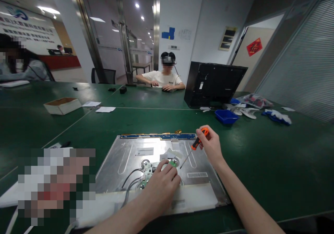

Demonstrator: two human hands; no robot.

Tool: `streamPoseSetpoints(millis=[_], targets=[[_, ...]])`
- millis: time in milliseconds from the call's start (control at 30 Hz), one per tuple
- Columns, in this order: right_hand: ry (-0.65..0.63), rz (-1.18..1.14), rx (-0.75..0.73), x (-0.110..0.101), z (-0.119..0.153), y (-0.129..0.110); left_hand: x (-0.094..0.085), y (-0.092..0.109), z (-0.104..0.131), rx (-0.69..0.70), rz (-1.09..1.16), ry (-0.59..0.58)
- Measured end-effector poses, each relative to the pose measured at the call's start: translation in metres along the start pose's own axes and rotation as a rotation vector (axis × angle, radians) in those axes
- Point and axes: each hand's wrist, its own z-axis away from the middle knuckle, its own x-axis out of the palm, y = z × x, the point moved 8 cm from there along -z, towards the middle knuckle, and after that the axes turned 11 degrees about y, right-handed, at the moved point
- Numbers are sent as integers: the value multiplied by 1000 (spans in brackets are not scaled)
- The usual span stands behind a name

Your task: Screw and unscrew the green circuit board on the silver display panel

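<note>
A metal-backed display panel lies on the green table, with a blue circuit strip along its far edge. Near its middle sits a green circuit board with dark cables at its left. My left hand rests over the board's right part, fingers bent and pressed down; what lies beneath the fingertips is partly hidden. My right hand grips an orange and black screwdriver. The screwdriver's tip points down and left, close to the board's right side and my left fingers.
A blurred-out object lies at the left. Farther back are an open box, papers, a blue tray, a black monitor and gloves. One person sits opposite, another at far left.
</note>
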Motion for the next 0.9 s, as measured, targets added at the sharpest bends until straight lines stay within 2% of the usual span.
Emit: streamPoseSetpoints(millis=[167, 567, 767, 900], targets=[[56, 4, -24, -7, 1, 7, -6, -1, -1, -19, 30, 13], [-10, -43, -67, 4, 8, 4, -10, -7, 0, -91, 112, 86], [-53, -8, -123, 6, 17, -10, -11, -7, -2, -106, 119, 83], [-100, 57, -286, 12, 29, -32, -9, -8, -2, -116, 104, 90]])
